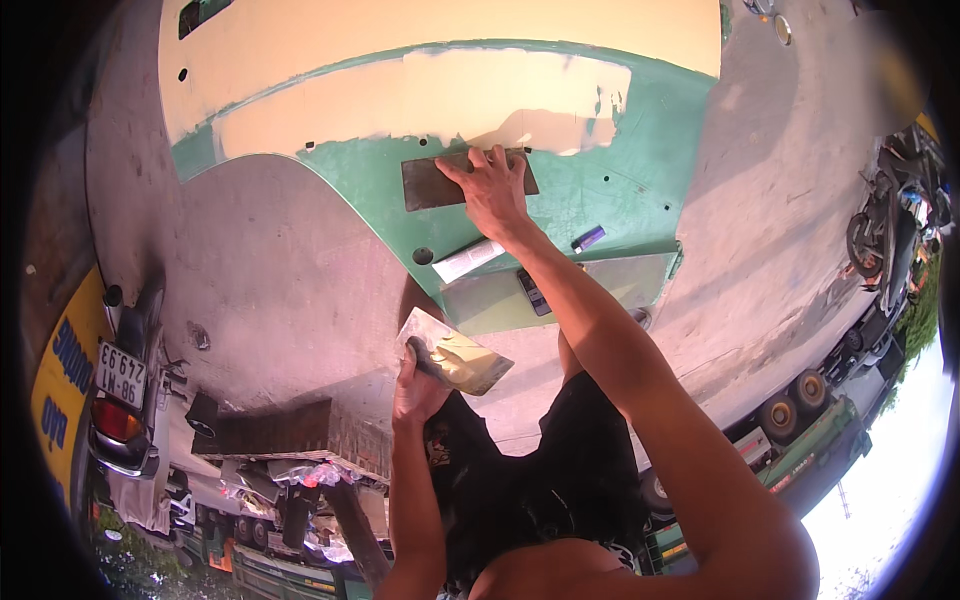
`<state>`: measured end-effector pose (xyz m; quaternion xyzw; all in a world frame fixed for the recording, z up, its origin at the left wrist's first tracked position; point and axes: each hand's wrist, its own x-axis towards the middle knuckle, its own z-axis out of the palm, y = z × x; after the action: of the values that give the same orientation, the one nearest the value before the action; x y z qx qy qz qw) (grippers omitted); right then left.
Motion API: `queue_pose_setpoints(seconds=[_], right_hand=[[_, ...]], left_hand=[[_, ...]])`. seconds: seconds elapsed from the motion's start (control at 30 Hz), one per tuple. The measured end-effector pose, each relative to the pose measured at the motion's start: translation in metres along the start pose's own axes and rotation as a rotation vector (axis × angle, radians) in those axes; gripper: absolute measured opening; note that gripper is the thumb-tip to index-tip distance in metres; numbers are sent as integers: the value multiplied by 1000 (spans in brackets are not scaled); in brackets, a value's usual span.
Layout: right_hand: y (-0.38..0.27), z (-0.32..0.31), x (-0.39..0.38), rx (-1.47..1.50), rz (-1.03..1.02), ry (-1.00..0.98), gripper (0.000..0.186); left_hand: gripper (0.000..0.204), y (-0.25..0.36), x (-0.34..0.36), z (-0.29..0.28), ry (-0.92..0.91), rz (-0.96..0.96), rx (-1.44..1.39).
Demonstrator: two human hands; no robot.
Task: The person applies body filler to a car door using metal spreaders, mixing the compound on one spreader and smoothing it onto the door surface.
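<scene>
My right hand [494,203] presses a dark brown flat filler spreader [428,192] against a green panel [640,170], its fingers spread over the blade's upper side. Just beyond the blade lies a broad patch of pale yellow filler [400,98], smeared and uneven along its edge. Nearer to me, my left hand [418,395] grips a flat rectangular putty board [478,362] with yellowish filler on it. A dark lump, perhaps a handle, shows by the thumb. The board is held tilted, apart from the panel.
On the panel's near part are a white printed packet [468,260], a small purple item [588,239] and a phone [534,292], partly behind my right forearm. Motorbikes stand left [125,400] and right [880,235]. A dark box [300,437] stands lower left.
</scene>
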<state>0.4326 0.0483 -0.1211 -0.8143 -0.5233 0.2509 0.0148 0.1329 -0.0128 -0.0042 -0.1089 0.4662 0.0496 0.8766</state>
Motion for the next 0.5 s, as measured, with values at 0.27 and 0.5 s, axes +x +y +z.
queue_pose_setpoints(seconds=[0.27, 0.5], right_hand=[[21, -28, 86, -76, 0, 313, 60], [-3, -22, 142, -94, 18, 327, 62]], left_hand=[[79, 0, 3, -1, 30, -8, 3], [81, -2, -1, -12, -4, -11, -23]])
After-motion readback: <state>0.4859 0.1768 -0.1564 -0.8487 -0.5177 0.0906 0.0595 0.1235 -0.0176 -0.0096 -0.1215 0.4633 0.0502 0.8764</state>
